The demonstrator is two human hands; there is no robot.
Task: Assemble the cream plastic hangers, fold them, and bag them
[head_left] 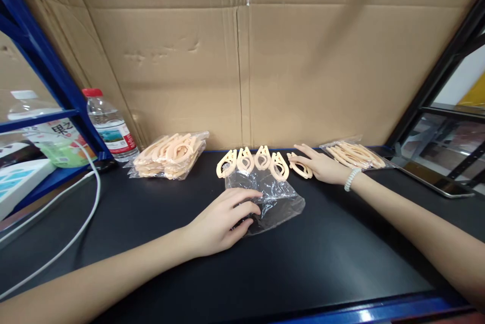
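Several peach-coloured folded plastic pieces stand in a row near the back of the black table, among them a looped piece (279, 167). A clear plastic bag (282, 205) lies in front of them and partly under them. My left hand (227, 220) rests at the bag's left side, fingers apart and curved, holding nothing. My right hand (322, 165) reaches to the rightmost piece (303, 170), its fingers spread over and touching it.
A stack of bagged peach pieces (168, 156) lies back left, beside a red-capped water bottle (111, 127). Another bagged bundle (354, 154) and a phone (435, 180) are at the right. A white cable (93, 205) curves on the left. Cardboard (182, 71) stands behind.
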